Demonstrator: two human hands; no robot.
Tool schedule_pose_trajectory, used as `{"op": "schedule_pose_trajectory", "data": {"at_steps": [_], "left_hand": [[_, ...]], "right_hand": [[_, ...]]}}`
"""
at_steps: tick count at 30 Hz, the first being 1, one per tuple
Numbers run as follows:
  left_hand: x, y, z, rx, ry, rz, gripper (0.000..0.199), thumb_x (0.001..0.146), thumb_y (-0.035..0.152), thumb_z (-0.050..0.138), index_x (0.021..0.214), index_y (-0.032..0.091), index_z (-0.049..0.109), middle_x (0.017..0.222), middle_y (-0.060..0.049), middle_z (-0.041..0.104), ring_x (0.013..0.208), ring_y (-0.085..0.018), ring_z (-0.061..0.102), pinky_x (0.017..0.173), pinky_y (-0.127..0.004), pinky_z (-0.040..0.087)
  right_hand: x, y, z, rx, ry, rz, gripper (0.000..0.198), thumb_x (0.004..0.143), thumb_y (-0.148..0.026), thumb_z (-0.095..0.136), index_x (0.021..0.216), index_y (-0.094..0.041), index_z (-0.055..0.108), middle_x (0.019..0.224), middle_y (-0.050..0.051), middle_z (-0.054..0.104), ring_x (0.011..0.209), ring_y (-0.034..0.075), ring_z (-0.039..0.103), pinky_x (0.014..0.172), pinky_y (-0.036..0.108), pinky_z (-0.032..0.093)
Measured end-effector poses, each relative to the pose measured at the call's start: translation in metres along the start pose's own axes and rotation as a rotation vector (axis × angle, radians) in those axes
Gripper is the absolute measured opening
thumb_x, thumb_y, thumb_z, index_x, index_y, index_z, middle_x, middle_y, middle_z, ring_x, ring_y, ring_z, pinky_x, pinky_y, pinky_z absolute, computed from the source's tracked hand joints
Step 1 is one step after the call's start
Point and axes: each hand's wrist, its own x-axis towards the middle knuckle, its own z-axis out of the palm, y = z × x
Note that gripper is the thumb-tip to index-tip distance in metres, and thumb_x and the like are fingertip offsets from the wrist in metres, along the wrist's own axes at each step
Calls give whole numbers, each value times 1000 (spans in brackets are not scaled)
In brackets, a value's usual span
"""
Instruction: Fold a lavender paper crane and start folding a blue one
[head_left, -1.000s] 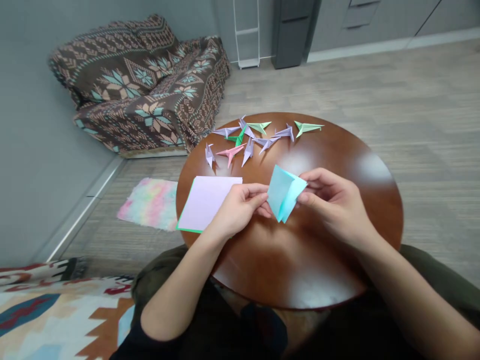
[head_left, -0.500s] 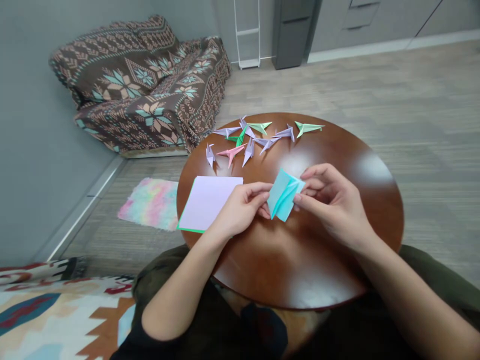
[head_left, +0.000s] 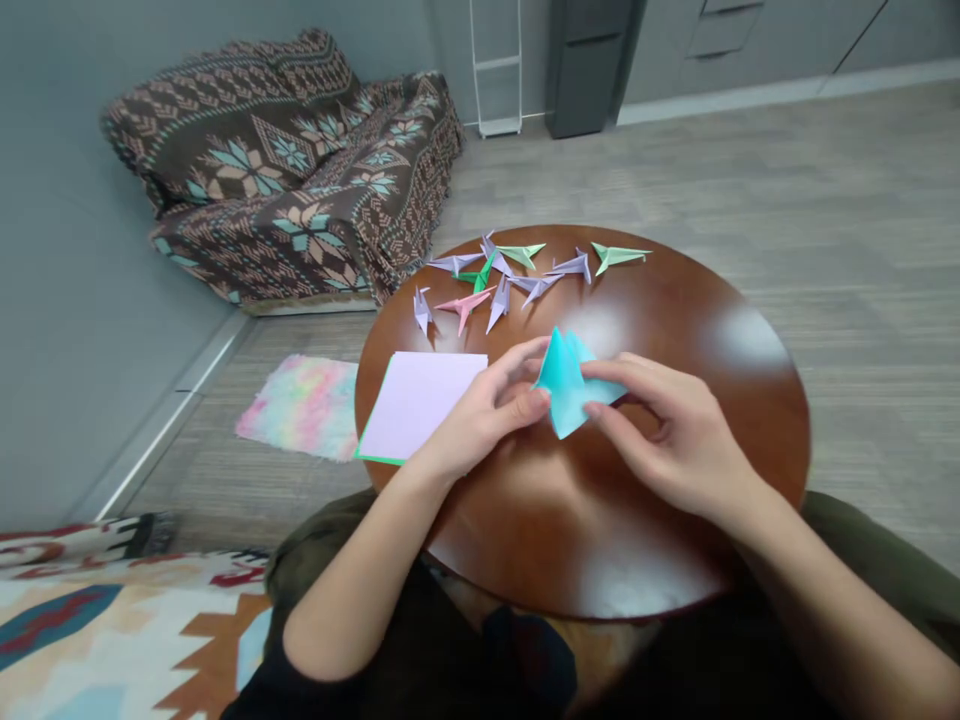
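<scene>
A light-blue sheet of origami paper (head_left: 564,392), partly folded with its flaps standing apart, is held above the round table between both hands. On its left side my left hand (head_left: 504,400) pinches the edge, thumb in front and fingers behind. My right hand (head_left: 660,415) grips the right part between thumb and index finger. Left of my left hand lies a stack of square paper (head_left: 424,400), lilac on top with a green edge showing below. Beyond the hands rest several folded paper cranes, among them a pink one (head_left: 465,306) and a pale green one (head_left: 619,256).
The brown round table (head_left: 720,420) has a glossy top, with my legs under its near edge. Behind it on the left stands a sofa (head_left: 300,190) under a patterned cover. A fluffy pastel rug (head_left: 300,405) lies on the floor beside the table.
The blue paper has gone from a flatter square with creased layers to an opened, peaked shape. My right hand has shifted its grip slightly lower, and my left thumb now presses on its left edge.
</scene>
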Motion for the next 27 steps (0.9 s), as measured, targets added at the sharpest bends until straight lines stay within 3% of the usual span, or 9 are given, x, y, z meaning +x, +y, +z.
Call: {"op": "schedule_pose_trajectory", "data": {"at_steps": [3,6,10,16,21,24,27], "left_hand": [[2,-2,0,-108,108,-7,59,89,54,76,136,20,70,133,-12,74,130,-34,66,112,-43,49],[4,-3,4,-164,235,-13,46,85,43,79,121,13,77,120,-13,79,122,-37,70,108,-46,54],[6,-4,5,-223,374,3,52,80,35,84,126,13,73,121,-14,79,121,-36,71,107,-46,56],[3,-3,1,-272,345,-52,55,85,42,84,133,20,68,124,-12,78,124,-33,71,106,-45,60],[3,0,0,-303,297,-67,59,84,42,86,135,21,66,124,-12,78,125,-32,70,108,-46,59],[4,-2,1,-262,310,-57,61,79,42,90,131,19,69,126,-14,78,123,-33,71,105,-44,60],[6,-8,-1,-143,365,-24,55,80,46,88,123,16,73,125,-15,78,118,-33,73,100,-42,61]], "right_hand": [[-1,4,-11,-26,-18,8,37,97,-14,62,133,-21,65,99,6,73,80,20,67,71,33,55],[-2,8,-17,-29,-34,21,44,98,-14,61,141,-21,63,104,7,74,81,20,68,72,31,56],[-3,15,-23,-26,-23,87,50,97,-15,64,147,-23,63,118,9,76,87,20,70,75,31,60],[-3,33,-32,125,45,291,51,93,-29,73,144,-25,65,122,9,75,96,25,71,82,36,62],[-3,43,-32,220,-10,345,51,95,-37,73,144,-28,63,114,7,75,96,25,71,86,38,61],[-1,45,-34,168,-75,324,44,97,-37,70,140,-27,65,117,8,74,101,27,72,92,42,60],[3,40,-33,-69,-4,152,37,96,-38,71,131,-26,69,132,13,70,122,34,67,106,52,53]]}}
